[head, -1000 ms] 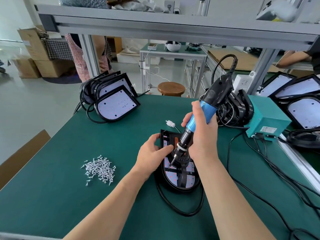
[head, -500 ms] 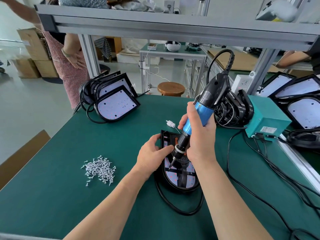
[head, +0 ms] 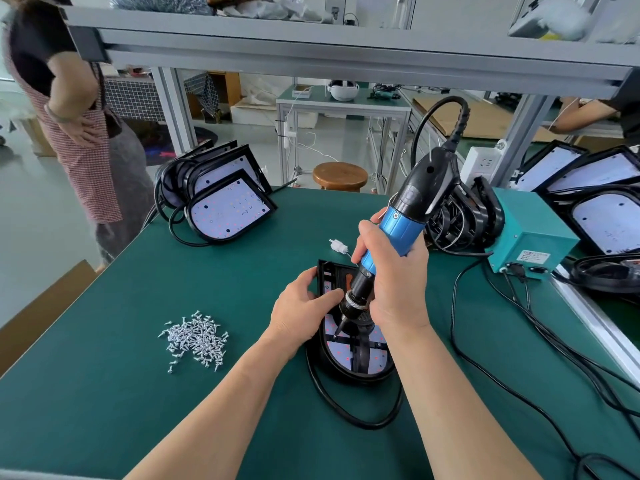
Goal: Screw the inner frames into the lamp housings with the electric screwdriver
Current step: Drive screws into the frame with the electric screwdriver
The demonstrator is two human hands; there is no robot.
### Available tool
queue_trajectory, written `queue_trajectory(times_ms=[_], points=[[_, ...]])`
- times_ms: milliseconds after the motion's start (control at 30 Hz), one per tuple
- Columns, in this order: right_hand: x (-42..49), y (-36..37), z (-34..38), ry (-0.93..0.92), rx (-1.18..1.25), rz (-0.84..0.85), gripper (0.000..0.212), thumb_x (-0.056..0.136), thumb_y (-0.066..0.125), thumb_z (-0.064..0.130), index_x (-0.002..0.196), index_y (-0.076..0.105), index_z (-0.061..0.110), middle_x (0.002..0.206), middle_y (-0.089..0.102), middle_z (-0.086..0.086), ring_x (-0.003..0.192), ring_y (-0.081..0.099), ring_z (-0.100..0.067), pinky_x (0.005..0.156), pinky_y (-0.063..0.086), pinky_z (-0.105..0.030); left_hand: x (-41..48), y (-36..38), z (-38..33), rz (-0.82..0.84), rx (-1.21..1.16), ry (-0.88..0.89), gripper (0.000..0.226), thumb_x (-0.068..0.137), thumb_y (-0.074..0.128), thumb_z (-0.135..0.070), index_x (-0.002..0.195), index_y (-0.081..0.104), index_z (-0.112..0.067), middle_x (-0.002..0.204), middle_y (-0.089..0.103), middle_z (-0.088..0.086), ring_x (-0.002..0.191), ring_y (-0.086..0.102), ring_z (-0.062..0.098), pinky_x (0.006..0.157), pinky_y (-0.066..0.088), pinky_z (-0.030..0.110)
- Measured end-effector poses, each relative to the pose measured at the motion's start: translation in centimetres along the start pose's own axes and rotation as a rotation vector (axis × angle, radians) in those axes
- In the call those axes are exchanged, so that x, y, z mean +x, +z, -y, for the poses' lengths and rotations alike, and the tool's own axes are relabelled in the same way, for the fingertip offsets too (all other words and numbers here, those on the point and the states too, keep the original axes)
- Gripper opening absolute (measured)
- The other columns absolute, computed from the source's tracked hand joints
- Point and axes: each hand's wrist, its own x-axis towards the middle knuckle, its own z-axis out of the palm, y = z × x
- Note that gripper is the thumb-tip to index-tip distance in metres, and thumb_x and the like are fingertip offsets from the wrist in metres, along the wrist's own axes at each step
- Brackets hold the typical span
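Lamp housing (head: 346, 375) lies flat on the green tabletop (head: 104, 410), beneath both hands. Left hand (head: 301, 310) grips its upper-left rim, fingers curled over the edge. Right hand (head: 394, 271) is wrapped round the blue electric screwdriver (head: 401, 223), which is tilted. The bit tip is down on the left side of the inner frame (head: 362, 355), just below the left fingers. Loose screws (head: 195, 339) lie well to the left.

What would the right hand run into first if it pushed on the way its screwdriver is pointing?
The right hand grips the electric screwdriver, whose bit slants down toward the inner frame in the lamp housing. It would meet that frame first; whether the tip touches it yet is unclear.
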Motion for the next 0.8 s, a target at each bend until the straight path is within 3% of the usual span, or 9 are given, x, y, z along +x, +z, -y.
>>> queue_trajectory(times_ms=[100, 367, 567, 800], points=[[-0.2, 0.4, -0.1, -0.017, -0.021, 0.041, 0.014, 0.08, 0.065, 0.01, 0.084, 0.053, 0.017, 0.059, 0.05, -0.002, 0.053, 0.048, -0.015, 0.059, 0.046, -0.021, 0.0, 0.0, 0.0, -0.013, 0.025, -0.009, 0.036, 0.068, 0.061, -0.055, 0.104, 0.061, -0.055, 0.076, 0.073, -0.01, 0.085, 0.071, 0.019, 0.087, 0.056, 0.041], [0.0, 0.1, -0.6, 0.016, 0.008, 0.134, 0.014, 0.077, 0.065, 0.012, 0.084, 0.053, 0.011, 0.059, 0.051, -0.002, 0.055, 0.05, -0.011, 0.06, 0.047, -0.018, -0.1, 0.1, 0.0, 0.008, 0.038, -0.02, 0.04, 0.069, 0.06, -0.054, 0.109, 0.06, -0.05, 0.077, 0.075, -0.006, 0.087, 0.071, 0.021, 0.09, 0.055, 0.044], [-0.2, 0.2, -0.7, 0.047, -0.002, 0.199, 0.024, 0.078, 0.068, 0.015, 0.101, 0.065, 0.021, 0.06, 0.053, -0.002, 0.061, 0.053, -0.014, 0.069, 0.051, -0.021, -0.6, 0.0, -0.6, 0.02, 0.024, -0.024, 0.033, 0.057, 0.056, -0.061, 0.09, 0.053, -0.064, 0.079, 0.077, -0.009, 0.085, 0.073, 0.016, 0.089, 0.056, 0.043], [-0.3, -0.1, 0.4, 0.071, 0.103, 0.182, 0.026, 0.078, 0.071, 0.022, 0.103, 0.073, 0.03, 0.06, 0.053, -0.004, 0.058, 0.052, -0.016, 0.068, 0.05, -0.023, -0.6, -0.2, -0.7, 0.051, -0.019, -0.006, 0.073, 0.055, 0.059, -0.062, 0.125, 0.061, -0.04, 0.089, 0.077, -0.001, 0.094, 0.072, 0.026, 0.095, 0.054, 0.05]])
